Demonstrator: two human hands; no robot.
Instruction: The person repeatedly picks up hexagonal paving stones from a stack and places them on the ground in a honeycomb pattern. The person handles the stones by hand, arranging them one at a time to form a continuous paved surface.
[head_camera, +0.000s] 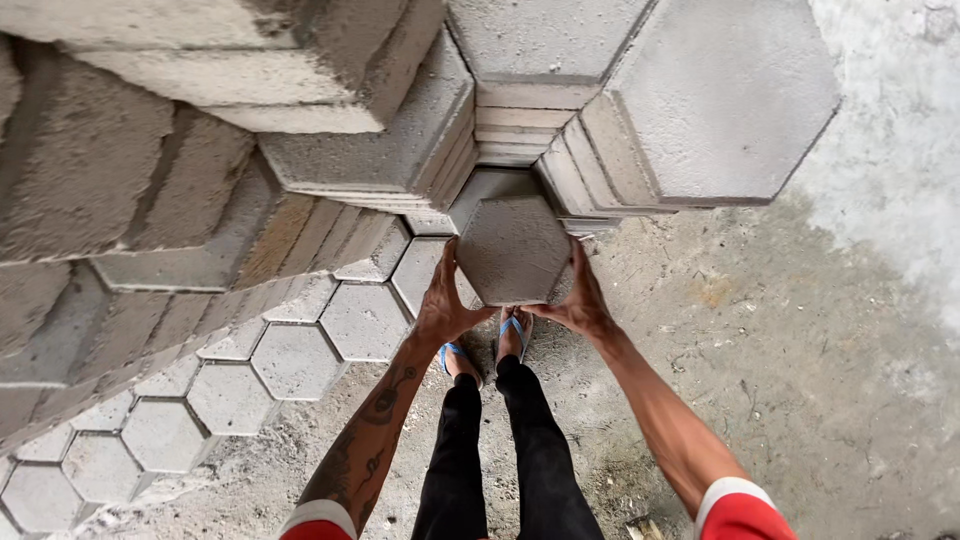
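We hold a grey hexagonal paving block (513, 250) between our left hand (445, 305) and right hand (580, 298), palms pressed to its sides, above our sandalled feet (485, 345). It hangs just below the stacked hexagonal blocks (560, 130); we judge a lift is under way, needing a steady two-handed grip.

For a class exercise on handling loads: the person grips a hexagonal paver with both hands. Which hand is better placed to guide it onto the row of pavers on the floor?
Likely the left hand: it grips the hexagonal paver on the side nearest the floor pavers. The right hand faces bare concrete.
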